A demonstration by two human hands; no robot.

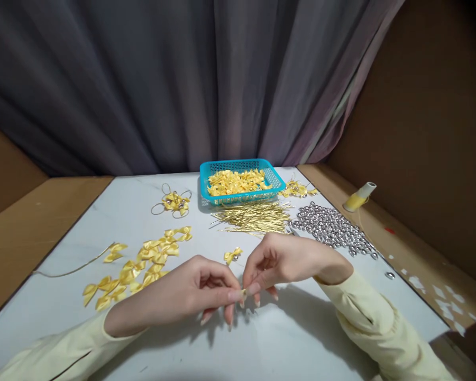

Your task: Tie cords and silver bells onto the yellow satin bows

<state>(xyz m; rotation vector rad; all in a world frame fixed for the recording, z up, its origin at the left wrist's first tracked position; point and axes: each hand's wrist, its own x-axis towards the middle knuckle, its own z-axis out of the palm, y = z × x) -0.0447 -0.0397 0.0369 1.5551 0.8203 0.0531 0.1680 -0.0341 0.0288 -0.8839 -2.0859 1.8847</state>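
Low over the front of the white board, my left hand (pixel 200 291) and my right hand (pixel 277 262) meet fingertip to fingertip. Both pinch a small yellow piece (pixel 244 292), mostly covered by the fingers, so its kind is unclear. Just beyond the fingertips lies a single yellow ribbon bow (pixel 232 255) with a silver bead by it. To the left of my left hand, several loose yellow bows (pixel 130 271) are scattered. Gold wire ties (pixel 257 216) lie in a heap behind my right hand, next to a pile of silver beads (pixel 333 227).
A blue basket (pixel 241 199) of yellow bows stands at the back. Bows with looped ties (pixel 175 202) lie at the back left, more (pixel 297 188) right of the basket. One gold cord (pixel 75 270) lies left. A yellow thread spool (pixel 359 197) and white scraps (pixel 444 301) are on the right.
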